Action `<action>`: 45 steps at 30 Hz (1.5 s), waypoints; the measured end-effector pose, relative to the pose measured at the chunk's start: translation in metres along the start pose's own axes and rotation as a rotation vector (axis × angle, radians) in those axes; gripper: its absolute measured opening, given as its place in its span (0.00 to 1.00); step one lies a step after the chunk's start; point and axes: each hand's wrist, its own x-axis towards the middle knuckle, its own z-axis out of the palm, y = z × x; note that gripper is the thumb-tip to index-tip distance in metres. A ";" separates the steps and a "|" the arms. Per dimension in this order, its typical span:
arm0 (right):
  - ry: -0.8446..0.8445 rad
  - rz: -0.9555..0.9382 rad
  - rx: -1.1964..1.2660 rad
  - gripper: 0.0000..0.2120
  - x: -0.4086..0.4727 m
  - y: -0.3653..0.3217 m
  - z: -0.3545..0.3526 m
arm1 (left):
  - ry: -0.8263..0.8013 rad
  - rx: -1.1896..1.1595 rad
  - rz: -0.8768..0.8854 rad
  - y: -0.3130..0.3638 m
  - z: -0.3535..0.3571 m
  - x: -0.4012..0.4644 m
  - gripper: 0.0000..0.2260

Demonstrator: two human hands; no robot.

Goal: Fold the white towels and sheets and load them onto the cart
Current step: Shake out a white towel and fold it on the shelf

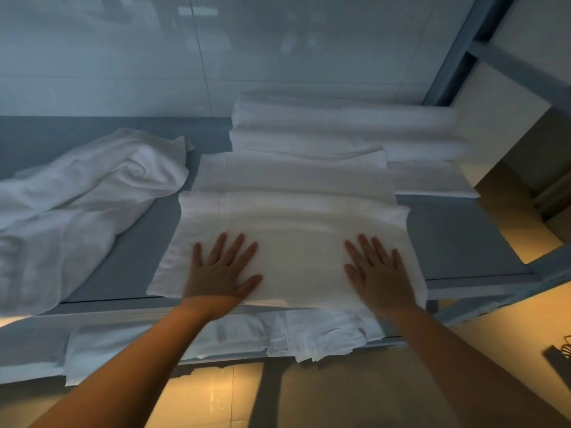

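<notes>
A folded white towel [293,230] lies flat on the grey top shelf [457,242] of the cart, its near edge at the shelf's front rim. My left hand [221,270] presses flat on its near left part, fingers spread and straight. My right hand [378,273] presses flat on its near right part in the same way. Behind it, a stack of folded white towels [346,131] sits against the back. A crumpled, unfolded white towel [77,205] sprawls over the left of the shelf.
On the lower shelf [31,350], folded white sheets [173,344] stick out under the front rim. A glossy wall [185,57] rises behind the cart. A blue metal upright [457,50] stands at the back right. Yellowish tiled floor [216,396] lies below.
</notes>
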 end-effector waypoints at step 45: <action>-0.009 -0.015 -0.042 0.55 -0.089 -0.036 -0.021 | -0.259 -0.014 0.035 -0.006 -0.031 -0.091 0.26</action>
